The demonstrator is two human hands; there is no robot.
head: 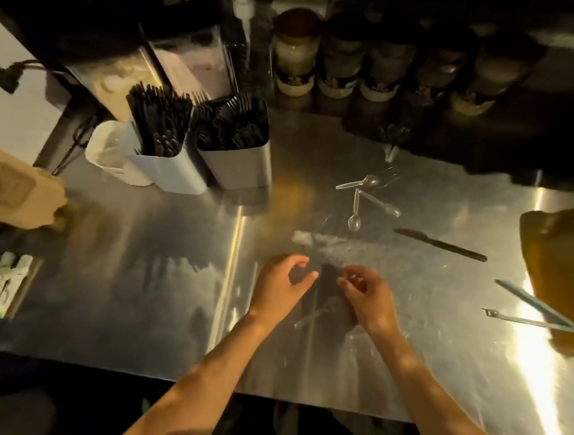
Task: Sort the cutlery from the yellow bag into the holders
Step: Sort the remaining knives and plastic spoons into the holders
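From the head camera, both hands are down low over the steel table point(145, 262), close together near the front edge. The left hand point(279, 291) has its fingers point(299, 261) loosely curled, thumb and forefinger narrowed towards each other, and whether they pinch anything I cannot tell. The right hand point(367, 295) mirrors it just beside, fingers bent inward; something thin and clear seems to lie under and between the two hands, too blurred to name. Up the table, three clear plastic spoons point(358, 208) lie scattered in a loose cluster, two of them touching at the handles, with a clear fork point(389, 172) just beyond them. A black knife point(440, 245) lies alone on the bare steel to the right of the hands, angled away. At the far right edge sits the yellow bag point(558, 275), flat on the table, and two pale-blue utensils point(533, 304) poke out from beside it. Back left stand the holders: a white holder point(168, 171) packed with upright black cutlery, a grey holder point(237, 164) touching it, filled with black forks, and a white cup point(108, 152) on the other side. A row of jars point(369, 59) lines the back.
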